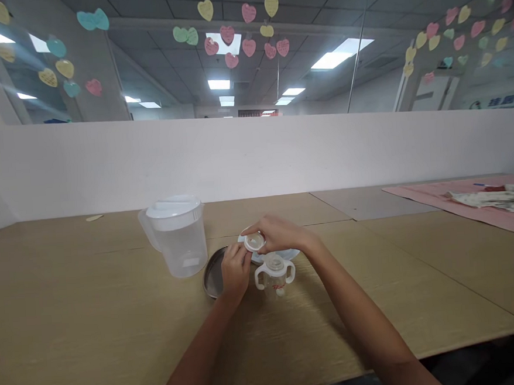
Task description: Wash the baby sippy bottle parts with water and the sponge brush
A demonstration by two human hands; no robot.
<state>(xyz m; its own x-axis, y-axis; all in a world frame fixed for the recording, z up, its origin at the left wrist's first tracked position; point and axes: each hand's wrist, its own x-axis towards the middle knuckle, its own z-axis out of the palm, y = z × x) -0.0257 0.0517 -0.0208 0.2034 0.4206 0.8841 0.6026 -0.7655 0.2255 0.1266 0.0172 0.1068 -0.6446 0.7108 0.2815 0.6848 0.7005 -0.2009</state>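
Observation:
A small white round bottle cap (254,242) with a pale centre is held up above the table, tilted so that one round face shows. My right hand (274,233) grips its rim from the right with curled fingers. Against its lower left edge press the closed fingertips of my left hand (236,268). Just below the hands stands a clear baby bottle (275,277) with two white handles, red lettering and an uncovered top. A round dark metal tray (212,276) lies partly hidden behind my left hand. Behind the bottle, a pale bluish plate (289,253) is mostly covered.
A clear plastic pitcher (182,244) with a white lid stands to the left. Far right, a pink cloth (416,196) carries crumpled fabric (495,198) and a blue pen. A white wall (254,157) with glass above closes off the back of the wooden table (94,321).

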